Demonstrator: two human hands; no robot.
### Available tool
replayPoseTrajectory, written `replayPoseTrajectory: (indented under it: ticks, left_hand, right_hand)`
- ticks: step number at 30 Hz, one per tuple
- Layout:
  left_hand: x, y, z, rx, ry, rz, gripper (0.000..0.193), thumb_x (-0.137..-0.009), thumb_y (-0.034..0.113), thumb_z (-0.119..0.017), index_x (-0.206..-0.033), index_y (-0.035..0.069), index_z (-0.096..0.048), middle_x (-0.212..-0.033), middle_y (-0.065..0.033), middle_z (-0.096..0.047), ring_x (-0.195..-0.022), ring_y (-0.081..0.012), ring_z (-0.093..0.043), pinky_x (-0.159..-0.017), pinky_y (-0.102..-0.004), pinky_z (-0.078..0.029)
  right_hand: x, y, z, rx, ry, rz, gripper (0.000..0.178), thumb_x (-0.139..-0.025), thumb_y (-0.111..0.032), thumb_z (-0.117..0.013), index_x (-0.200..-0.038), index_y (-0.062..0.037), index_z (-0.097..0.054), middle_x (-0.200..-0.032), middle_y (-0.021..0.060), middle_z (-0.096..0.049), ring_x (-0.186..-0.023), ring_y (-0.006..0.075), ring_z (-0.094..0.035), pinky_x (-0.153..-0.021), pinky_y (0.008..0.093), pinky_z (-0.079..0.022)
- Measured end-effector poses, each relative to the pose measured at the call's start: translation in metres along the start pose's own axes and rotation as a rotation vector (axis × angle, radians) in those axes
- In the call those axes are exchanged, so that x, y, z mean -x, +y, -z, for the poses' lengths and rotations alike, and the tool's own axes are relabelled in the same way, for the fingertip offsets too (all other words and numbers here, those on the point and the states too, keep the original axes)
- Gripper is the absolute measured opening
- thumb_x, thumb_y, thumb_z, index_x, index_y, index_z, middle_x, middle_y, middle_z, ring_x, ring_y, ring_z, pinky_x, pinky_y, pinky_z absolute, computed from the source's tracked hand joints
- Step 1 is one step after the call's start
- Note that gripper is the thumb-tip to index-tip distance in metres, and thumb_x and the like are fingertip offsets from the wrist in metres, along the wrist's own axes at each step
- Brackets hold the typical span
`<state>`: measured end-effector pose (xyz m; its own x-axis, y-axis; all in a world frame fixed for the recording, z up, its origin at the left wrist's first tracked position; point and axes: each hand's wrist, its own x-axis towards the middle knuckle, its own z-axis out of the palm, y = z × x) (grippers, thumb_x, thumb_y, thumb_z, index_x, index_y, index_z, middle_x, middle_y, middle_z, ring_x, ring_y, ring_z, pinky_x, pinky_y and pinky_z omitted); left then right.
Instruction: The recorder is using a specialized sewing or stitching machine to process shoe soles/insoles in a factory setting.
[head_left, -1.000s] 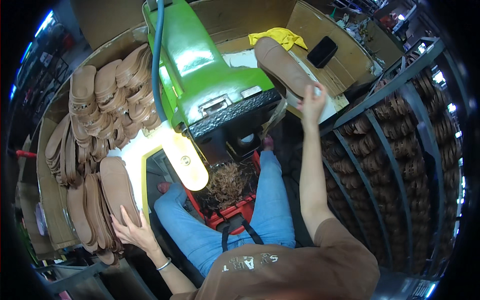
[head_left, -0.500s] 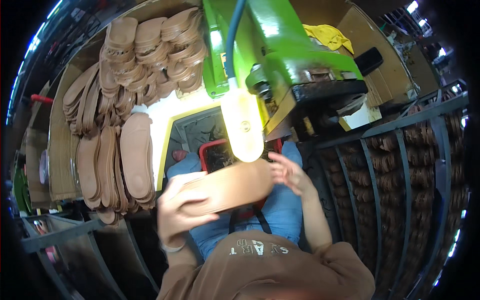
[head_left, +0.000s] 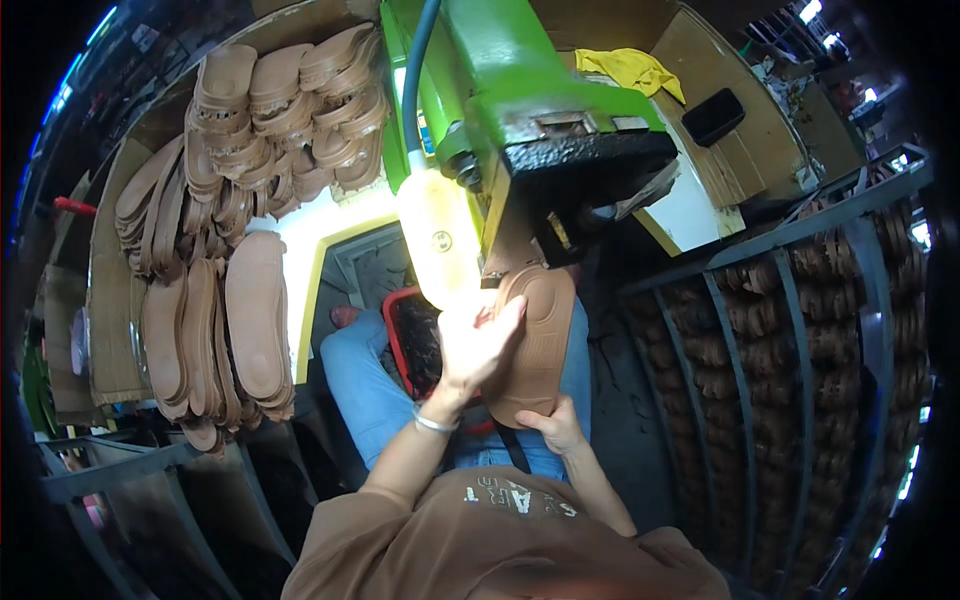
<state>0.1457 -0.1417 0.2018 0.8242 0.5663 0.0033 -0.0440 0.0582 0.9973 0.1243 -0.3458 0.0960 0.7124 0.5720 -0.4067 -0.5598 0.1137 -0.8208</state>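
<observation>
A brown shoe sole (head_left: 538, 350) is held lengthwise over my lap, its far end up against the dark working head (head_left: 585, 165) of a green machine. My left hand (head_left: 476, 345) grips its left edge near the far end, thumb lying on the upper face. At the near end my right hand (head_left: 556, 425) pinches the sole, with the thumb on top and the other fingers mostly hidden beneath. A bright lamp (head_left: 437, 245) hangs just beyond my left hand. Where the sole meets the machine is partly hidden.
Stacks of brown soles (head_left: 258, 315) fill a cardboard box at left. Below the lamp sits a red bin (head_left: 393, 335) with dark scraps. A metal rack (head_left: 735, 370) packed with brown pieces stands at right. A yellow cloth (head_left: 635, 70) and black phone (head_left: 713, 117) lie at the back right.
The sole has turned from lying crosswise to pointing away from me, up to the machine. My right hand, formerly open beside it, now grips its near end. My left hand has shifted toward the far end.
</observation>
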Motion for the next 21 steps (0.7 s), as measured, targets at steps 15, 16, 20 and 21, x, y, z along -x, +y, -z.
replayPoseTrajectory:
  ticks: [15, 16, 20, 21]
  left_hand:
    - [0.005, 0.004, 0.009, 0.293, -0.082, 0.071, 0.039, -0.077, 0.003, -0.066, -0.113, -0.004, -0.054, -0.1, -0.0086, -0.062, -0.088, -0.0121, -0.058, -0.08, -0.0257, -0.047]
    - [0.004, -0.001, 0.014, 0.154, -0.112, 0.041, 0.04, -0.076, 0.004, -0.067, -0.113, -0.004, -0.054, -0.101, -0.009, -0.061, -0.092, -0.0138, -0.058, -0.084, -0.0274, -0.047]
    - [0.006, -0.01, 0.035, 0.133, -0.058, 0.032, 0.037, -0.077, 0.006, -0.067, -0.111, -0.004, -0.056, -0.095, -0.0073, -0.062, -0.083, -0.0111, -0.058, -0.075, -0.0233, -0.048]
    - [0.007, -0.01, 0.041, 0.136, -0.05, 0.03, 0.037, -0.077, 0.006, -0.067, -0.111, -0.004, -0.056, -0.095, -0.0073, -0.062, -0.083, -0.0111, -0.058, -0.075, -0.0233, -0.048]
  right_hand:
    - [-0.061, -0.178, 0.042, 0.067, 0.174, 0.489, 0.029, -0.078, -0.004, -0.063, -0.104, -0.0003, -0.05, -0.097, 0.0088, -0.059, -0.089, 0.0135, -0.057, -0.081, 0.0258, -0.045]
    - [-0.072, -0.189, 0.037, 0.08, 0.148, 0.493, 0.029, -0.079, -0.004, -0.062, -0.105, -0.0002, -0.05, -0.097, 0.0087, -0.059, -0.089, 0.0135, -0.057, -0.081, 0.0263, -0.046]
    - [-0.105, -0.216, 0.006, 0.123, 0.043, 0.48, 0.027, -0.08, -0.003, -0.06, -0.105, -0.0012, -0.049, -0.097, 0.0077, -0.059, -0.089, 0.0133, -0.057, -0.08, 0.0258, -0.046]
    - [-0.11, -0.216, -0.001, 0.099, 0.003, 0.466, 0.026, -0.08, -0.003, -0.06, -0.104, -0.0015, -0.049, -0.097, 0.0076, -0.059, -0.089, 0.0131, -0.057, -0.08, 0.0254, -0.045]
